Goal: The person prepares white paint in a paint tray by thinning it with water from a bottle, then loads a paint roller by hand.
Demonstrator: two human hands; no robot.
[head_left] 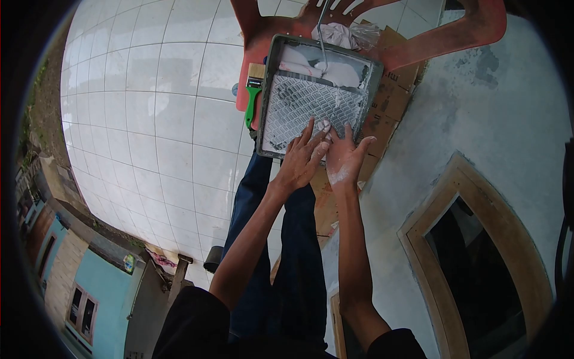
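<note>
My left hand (297, 160) and my right hand (345, 158) are over the near end of a paint tray (260, 122). The left fingers are stretched out, their tips meeting the right fingers where white paint coats them. My right hand is spread with the thumb out to the side, and white paint marks its thumb tip and wrist. White paint covers the tray's ridged slope. A paint roller (341, 74) lies in the deep end, its wire handle (321, 33) rising past the far rim. Beside the tray's left edge rests a paintbrush with a green handle (252, 106).
The tray sits on a red plastic chair (412, 54), with a crumpled plastic bag (342, 36) behind it. Cardboard (394, 102) runs along the foot of the wall (460, 102). A wooden window frame (430, 215) is at right, white floor tiles (173, 119) at left.
</note>
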